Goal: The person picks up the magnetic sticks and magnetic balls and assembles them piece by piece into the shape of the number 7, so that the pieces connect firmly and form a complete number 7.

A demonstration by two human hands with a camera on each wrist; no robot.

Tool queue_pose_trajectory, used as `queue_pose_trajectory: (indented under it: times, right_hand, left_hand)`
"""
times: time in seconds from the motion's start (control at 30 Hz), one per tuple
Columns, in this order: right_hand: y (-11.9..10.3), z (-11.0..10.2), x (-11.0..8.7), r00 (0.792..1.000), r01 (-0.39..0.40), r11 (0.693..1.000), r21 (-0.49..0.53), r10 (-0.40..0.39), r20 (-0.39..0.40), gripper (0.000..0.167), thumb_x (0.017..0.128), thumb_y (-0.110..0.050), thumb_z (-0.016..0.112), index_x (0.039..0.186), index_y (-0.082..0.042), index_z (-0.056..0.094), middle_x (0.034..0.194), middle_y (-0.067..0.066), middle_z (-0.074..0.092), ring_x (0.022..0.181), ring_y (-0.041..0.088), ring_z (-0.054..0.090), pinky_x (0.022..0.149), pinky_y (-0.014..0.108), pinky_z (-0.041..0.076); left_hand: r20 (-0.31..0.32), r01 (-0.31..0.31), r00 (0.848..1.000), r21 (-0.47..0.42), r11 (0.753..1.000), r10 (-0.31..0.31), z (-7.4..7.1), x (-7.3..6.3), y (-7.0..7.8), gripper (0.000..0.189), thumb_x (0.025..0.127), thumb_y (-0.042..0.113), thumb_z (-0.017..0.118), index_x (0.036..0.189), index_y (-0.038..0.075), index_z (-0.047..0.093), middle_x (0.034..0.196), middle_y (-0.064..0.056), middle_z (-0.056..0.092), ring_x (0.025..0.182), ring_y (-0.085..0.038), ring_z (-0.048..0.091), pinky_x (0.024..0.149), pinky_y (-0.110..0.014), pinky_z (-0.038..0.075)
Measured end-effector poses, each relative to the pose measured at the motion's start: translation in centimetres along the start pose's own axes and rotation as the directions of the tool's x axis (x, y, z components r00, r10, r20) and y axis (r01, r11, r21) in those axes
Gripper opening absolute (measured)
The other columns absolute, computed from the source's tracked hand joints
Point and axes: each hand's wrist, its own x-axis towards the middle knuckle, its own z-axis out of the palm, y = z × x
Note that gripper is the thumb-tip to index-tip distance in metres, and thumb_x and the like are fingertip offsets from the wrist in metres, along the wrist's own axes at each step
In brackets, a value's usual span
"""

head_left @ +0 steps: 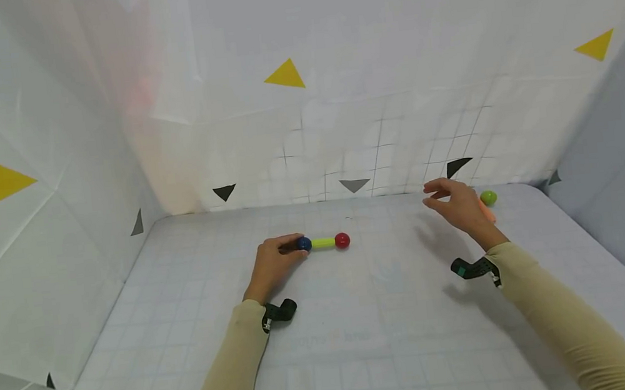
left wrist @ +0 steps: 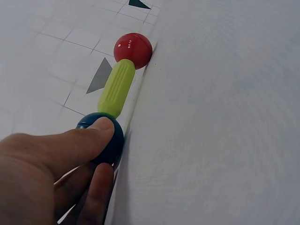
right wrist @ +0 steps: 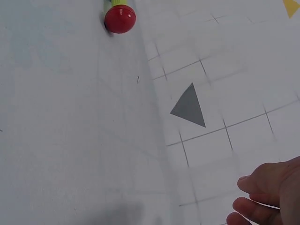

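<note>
The flat white table top (head_left: pixel 357 304) is lit softly. Pale, fuzzy shadows are cast to the left of the bare right hand (head_left: pixel 458 209) and its long tan sleeve (head_left: pixel 567 315). At the left of the far wall of creased white sheeting (head_left: pixel 207 35), a blurry pink patch (head_left: pixel 142 92) is seen. The wrist views are greyed, and tiny white glints are caught on the shiny red ball (left wrist: pixel 135 52).
</note>
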Motion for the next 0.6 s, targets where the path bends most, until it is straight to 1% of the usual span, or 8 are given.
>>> queue_pose_trajectory:
  times: [0.2,0.43,0.53,0.6]
  right_hand:
    - [0.4,-1.1,0.1,0.999,-0.035,0.999,-0.001,0.035,-0.023,0.035,0.103,-0.012,0.067,0.134,0.001,0.061,0.131,0.025,0.064,0.121,0.043,0.058,0.088,0.056,0.051]
    - [1.6,-2.4,-0.1,0.996,-0.021,0.998,-0.060,0.016,-0.083,0.030,0.103,-0.008,0.064,0.132,0.000,0.064,0.127,0.027,0.065,0.120,0.046,0.057,0.083,0.057,0.051]
    - [2.6,-3.0,-0.3,0.995,-0.021,0.997,-0.074,0.013,-0.098,0.029,0.103,-0.007,0.062,0.131,0.000,0.065,0.126,0.027,0.066,0.118,0.047,0.058,0.081,0.055,0.052]
    - [3.2,-3.5,-0.5,0.995,-0.040,0.996,-0.081,0.033,-0.097,0.029,0.104,-0.008,0.061,0.131,0.000,0.066,0.125,0.027,0.067,0.116,0.046,0.059,0.079,0.051,0.052]
  left_hand:
    - [-0.003,-0.006,1.000,0.017,1.000,0.006,0.0,0.0,0.2,0.040,0.090,0.020,0.084,0.130,0.022,0.076,0.118,0.004,0.073,0.113,-0.017,0.065,0.105,-0.043,0.048]
    - [-0.006,-0.004,1.000,0.017,1.000,0.005,-0.1,-0.1,0.5,0.039,0.091,0.020,0.084,0.129,0.021,0.076,0.117,0.004,0.073,0.111,-0.017,0.065,0.104,-0.043,0.048]
    - [-0.007,0.005,1.000,0.014,1.000,-0.005,0.0,-0.1,0.5,0.039,0.091,0.020,0.084,0.129,0.022,0.076,0.117,0.004,0.073,0.111,-0.017,0.065,0.104,-0.043,0.048]
    - [-0.006,0.011,1.000,0.014,1.000,-0.010,0.0,-0.1,0.4,0.040,0.091,0.020,0.084,0.129,0.022,0.076,0.117,0.004,0.073,0.111,-0.017,0.064,0.104,-0.044,0.048]
